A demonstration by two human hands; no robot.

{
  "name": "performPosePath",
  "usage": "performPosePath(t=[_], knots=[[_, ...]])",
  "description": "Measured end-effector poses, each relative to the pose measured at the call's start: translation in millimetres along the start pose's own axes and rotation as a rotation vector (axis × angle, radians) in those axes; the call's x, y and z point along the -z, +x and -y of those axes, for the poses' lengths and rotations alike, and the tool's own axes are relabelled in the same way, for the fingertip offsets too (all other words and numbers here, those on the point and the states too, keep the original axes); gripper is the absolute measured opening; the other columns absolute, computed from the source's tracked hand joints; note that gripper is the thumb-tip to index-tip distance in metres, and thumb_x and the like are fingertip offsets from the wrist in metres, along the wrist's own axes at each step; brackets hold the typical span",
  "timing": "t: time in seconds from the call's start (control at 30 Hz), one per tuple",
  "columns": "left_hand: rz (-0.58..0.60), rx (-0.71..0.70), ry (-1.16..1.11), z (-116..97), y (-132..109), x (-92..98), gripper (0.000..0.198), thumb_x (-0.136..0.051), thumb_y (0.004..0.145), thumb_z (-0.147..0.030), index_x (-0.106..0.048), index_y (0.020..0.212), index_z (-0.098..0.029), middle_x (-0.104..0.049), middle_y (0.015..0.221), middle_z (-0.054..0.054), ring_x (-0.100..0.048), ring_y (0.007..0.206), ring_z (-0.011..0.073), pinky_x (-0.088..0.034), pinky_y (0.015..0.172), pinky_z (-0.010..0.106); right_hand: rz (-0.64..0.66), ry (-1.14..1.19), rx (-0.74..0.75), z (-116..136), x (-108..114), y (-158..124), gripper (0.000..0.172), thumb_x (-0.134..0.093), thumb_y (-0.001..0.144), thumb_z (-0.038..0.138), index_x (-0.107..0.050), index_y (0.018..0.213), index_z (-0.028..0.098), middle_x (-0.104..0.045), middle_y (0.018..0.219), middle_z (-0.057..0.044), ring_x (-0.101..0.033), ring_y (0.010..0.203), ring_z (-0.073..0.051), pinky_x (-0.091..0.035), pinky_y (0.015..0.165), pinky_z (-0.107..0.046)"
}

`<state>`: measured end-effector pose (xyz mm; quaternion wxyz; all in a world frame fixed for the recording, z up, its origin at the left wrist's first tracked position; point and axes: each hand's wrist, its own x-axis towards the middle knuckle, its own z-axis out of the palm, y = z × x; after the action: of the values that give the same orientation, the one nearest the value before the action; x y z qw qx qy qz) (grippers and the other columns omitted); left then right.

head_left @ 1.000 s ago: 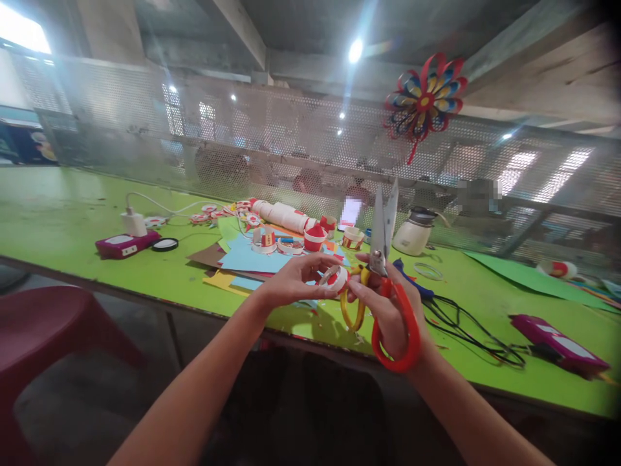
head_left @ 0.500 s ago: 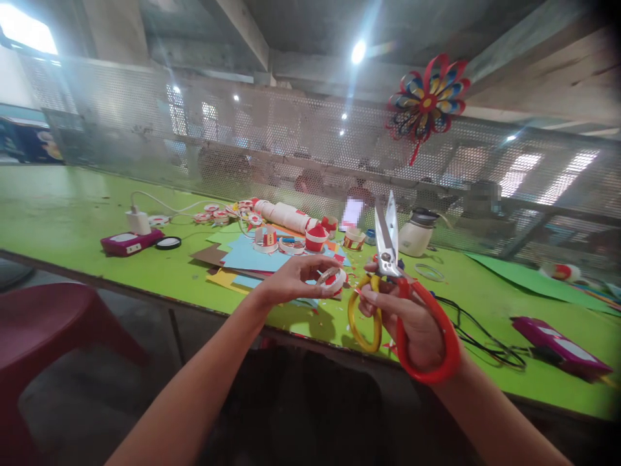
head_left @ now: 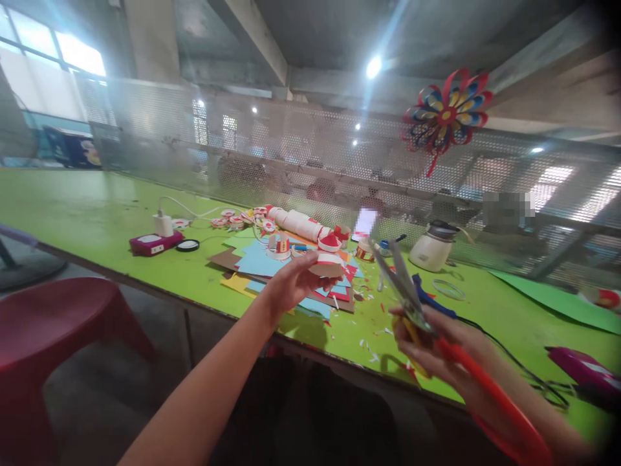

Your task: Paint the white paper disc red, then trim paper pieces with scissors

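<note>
My left hand (head_left: 294, 281) is pinched around a small white, red and brown paper ring (head_left: 326, 267), held just above the table's near side. My right hand (head_left: 451, 346) grips large scissors (head_left: 406, 285) with a red and a yellow handle loop. Their blades are parted and point up and to the left, away from the paper ring. Under and behind my left hand lies a stack of coloured paper (head_left: 259, 257). A red and white paper cup shape (head_left: 330, 242) stands just behind the held piece.
A long white paper roll (head_left: 297, 223) lies behind the stack. A lit phone (head_left: 365, 224), a pale jug (head_left: 431, 249) and a blue-handled tool (head_left: 429, 296) are farther right. Purple power blocks (head_left: 154, 244) sit at both sides. Paper scraps litter the green table (head_left: 97, 213). A red stool (head_left: 53, 310) stands left.
My right hand has moved right and down with the scissors, which now tilt left. My left hand has turned the paper ring. The whole view has shifted slightly.
</note>
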<state>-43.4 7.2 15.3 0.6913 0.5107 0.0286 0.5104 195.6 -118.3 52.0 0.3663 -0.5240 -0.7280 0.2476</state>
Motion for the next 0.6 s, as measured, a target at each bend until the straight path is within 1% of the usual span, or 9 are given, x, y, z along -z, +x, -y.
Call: performPosePath(t=[0.07, 0.13, 0.2, 0.27, 0.37, 0.47, 0.6], knots=[[-0.025, 0.003, -0.043, 0, 1, 0.1, 0.044, -0.066, 0.074, -0.048, -0.066, 0.093, -0.009, -0.068, 0.082, 0.012, -0.061, 0.072, 0.0175, -0.043, 0.062, 0.027, 0.192, -0.06, -0.032, 3, -1, -12, 0.026, -0.062, 0.082, 0.045, -0.064, 0.092, 0.021, -0.062, 0.076, -0.004, -0.055, 0.063, -0.017, -0.043, 0.056, -0.027], [-0.05, 0.014, -0.07, 0, 1, -0.9, 0.045, -0.069, 0.07, -0.048, -0.066, 0.092, -0.009, -0.068, 0.082, 0.011, -0.062, 0.072, 0.0173, -0.045, 0.063, 0.028, 0.359, -0.098, 0.003, 4, -1, -19, 0.031, -0.055, 0.085, 0.05, -0.063, 0.084, 0.02, -0.062, 0.078, -0.006, -0.055, 0.067, -0.017, -0.043, 0.057, -0.026], [-0.082, 0.017, -0.085, -1, 1, -2.3, 0.044, -0.072, 0.067, -0.047, -0.066, 0.09, -0.01, -0.068, 0.08, 0.009, -0.062, 0.071, 0.0172, -0.046, 0.065, 0.028, 0.44, -0.113, 0.007, 3, 0, -21, 0.036, -0.05, 0.087, 0.054, -0.062, 0.083, 0.02, -0.061, 0.077, -0.006, -0.054, 0.067, -0.017, -0.043, 0.059, -0.026], [-0.082, 0.018, -0.083, -2, 0, -3.9, 0.042, -0.072, 0.066, -0.045, -0.065, 0.087, -0.01, -0.067, 0.077, 0.008, -0.061, 0.069, 0.0166, -0.046, 0.064, 0.028, 0.445, -0.071, -0.037, 1, -2, -20, 0.04, -0.046, 0.088, 0.058, -0.062, 0.092, 0.021, -0.061, 0.076, -0.006, -0.054, 0.066, -0.016, -0.043, 0.058, -0.025], [-0.029, 0.027, -0.05, -4, 0, -5.9, 0.039, -0.068, 0.068, -0.044, -0.065, 0.083, -0.008, -0.065, 0.072, 0.007, -0.058, 0.063, 0.0145, -0.043, 0.057, 0.027, 0.394, 0.072, -0.08, 0, -8, -19, 0.05, -0.043, 0.088, 0.062, -0.061, 0.108, 0.02, -0.06, 0.073, -0.004, -0.055, 0.061, -0.014, -0.043, 0.056, -0.025], [0.009, 0.038, -0.016, -5, 0, -6.6, 0.038, -0.067, 0.067, -0.044, -0.064, 0.079, -0.008, -0.063, 0.071, 0.006, -0.055, 0.059, 0.0131, -0.042, 0.054, 0.026, 0.34, 0.195, -0.097, 4, -15, -19, 0.052, -0.045, 0.087, 0.063, -0.062, 0.107, 0.018, -0.057, 0.067, -0.003, -0.052, 0.055, -0.013, -0.042, 0.051, -0.024], [0.035, 0.079, 0.003, -5, -1, -6.3, 0.036, -0.064, 0.068, -0.045, -0.06, 0.078, -0.01, -0.062, 0.066, 0.005, -0.055, 0.056, 0.0132, -0.04, 0.053, 0.026, 0.334, 0.295, -0.158, 7, -20, -21, 0.05, -0.048, 0.087, 0.061, -0.063, 0.102, 0.016, -0.055, 0.063, -0.002, -0.048, 0.051, -0.011, -0.04, 0.048, -0.024]])
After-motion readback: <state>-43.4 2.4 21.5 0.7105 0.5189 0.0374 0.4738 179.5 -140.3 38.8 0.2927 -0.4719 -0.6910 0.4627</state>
